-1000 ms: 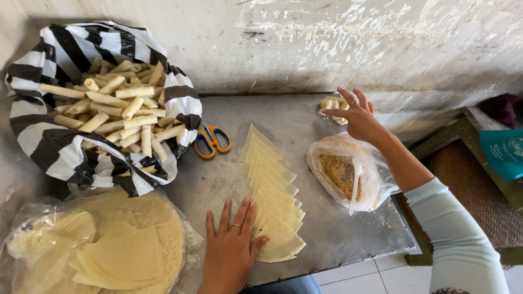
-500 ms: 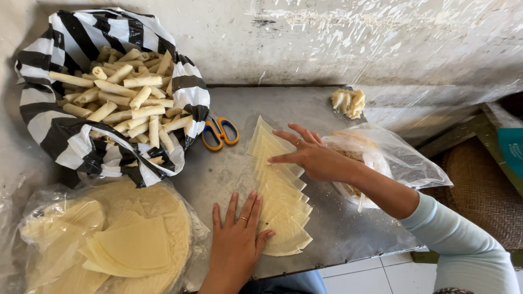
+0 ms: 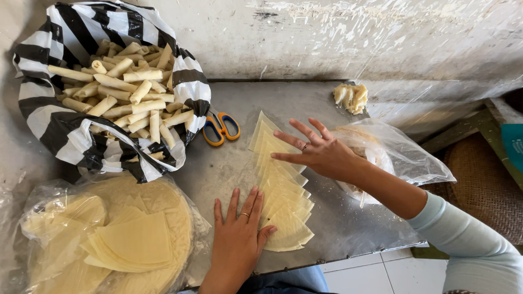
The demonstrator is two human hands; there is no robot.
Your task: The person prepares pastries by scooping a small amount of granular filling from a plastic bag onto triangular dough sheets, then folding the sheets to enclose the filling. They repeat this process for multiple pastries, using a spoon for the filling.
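A fanned row of pale triangular pastry sheets (image 3: 280, 185) lies on the grey metal table (image 3: 229, 169). My left hand (image 3: 238, 234) rests flat on the table, fingers apart, its fingertips beside the near end of the row. My right hand (image 3: 318, 152) hovers open with spread fingers over the middle of the row, holding nothing. A clear plastic bag with filling (image 3: 389, 155) sits just right of my right hand.
A black-and-white striped bag (image 3: 109, 103) holds several rolled pastries at the back left. Orange-and-blue scissors (image 3: 220, 128) lie beside it. A clear bag of round and cut wrappers (image 3: 109, 239) sits front left. A small lump of filling (image 3: 351, 98) lies by the wall.
My right hand came back from the lump of filling at the far wall to above the fanned sheets. My left hand stayed flat on the table.
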